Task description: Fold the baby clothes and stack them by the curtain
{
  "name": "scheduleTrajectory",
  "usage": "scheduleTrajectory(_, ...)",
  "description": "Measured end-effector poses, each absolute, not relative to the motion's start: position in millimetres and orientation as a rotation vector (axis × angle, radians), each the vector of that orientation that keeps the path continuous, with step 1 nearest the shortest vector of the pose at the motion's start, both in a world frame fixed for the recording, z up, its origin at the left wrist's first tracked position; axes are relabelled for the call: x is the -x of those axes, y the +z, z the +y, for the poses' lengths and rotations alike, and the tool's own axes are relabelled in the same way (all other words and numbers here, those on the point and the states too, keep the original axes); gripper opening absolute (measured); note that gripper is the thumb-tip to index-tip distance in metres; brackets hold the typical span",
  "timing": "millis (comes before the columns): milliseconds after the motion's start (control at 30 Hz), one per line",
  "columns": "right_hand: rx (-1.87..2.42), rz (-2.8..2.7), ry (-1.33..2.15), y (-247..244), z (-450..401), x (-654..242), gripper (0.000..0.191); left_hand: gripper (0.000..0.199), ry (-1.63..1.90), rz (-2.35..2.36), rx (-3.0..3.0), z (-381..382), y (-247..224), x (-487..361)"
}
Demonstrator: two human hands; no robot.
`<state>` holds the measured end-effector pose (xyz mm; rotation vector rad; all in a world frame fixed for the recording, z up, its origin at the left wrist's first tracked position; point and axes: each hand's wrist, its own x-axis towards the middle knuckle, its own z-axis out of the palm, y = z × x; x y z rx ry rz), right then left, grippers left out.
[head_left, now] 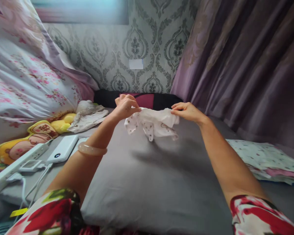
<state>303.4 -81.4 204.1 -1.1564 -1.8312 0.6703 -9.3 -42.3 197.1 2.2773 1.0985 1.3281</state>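
Note:
A small white garment [159, 122] with a dark speckled print hangs in the air over the grey bed sheet [147, 182], casting a shadow below it. My left hand [127, 106] pinches its left upper corner between thumb and fingers. At the opposite upper corner, my right hand [186, 111] grips the cloth with its fingertips. The garment sags in folds between the two hands, with its lower parts dangling loose. Its exact kind is hard to make out.
On the left lie a power strip [19, 168] with cables, a white power bank [63, 148], a yellow cartoon cushion [26, 142] and crumpled pale cloth [88, 119]. Folded printed fabric [267, 158] is stacked at right. Curtains [247, 65] and a patterned wall [107, 55] stand behind.

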Motion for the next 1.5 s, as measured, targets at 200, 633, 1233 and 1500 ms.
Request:
scheduleTrajectory(200, 1.149, -1.760, 0.685, 201.5, -81.2, -304.8, 0.044, 0.034, 1.293, 0.921, -2.147, -46.6, 199.2, 6.1)
scheduleTrajectory(633, 1.180, -1.577, 0.629, 197.9, -77.4, -304.7, 0.054, 0.031, 1.264, 0.909, -1.877, -50.6, 198.3, -1.6)
scheduleTrajectory(1233, 1.178, -1.654, -0.213, 182.7, -92.2, -291.6, 0.048, 0.024, 1.689, 1.160, -2.266, -64.1, 182.7, -16.9)
scheduleTrajectory(1500, 1.129, -1.757, -0.129, 201.2, -170.9, -288.3, 0.036, 0.023, 1.660, 1.200, -2.741, -153.7, 211.4, 18.3)
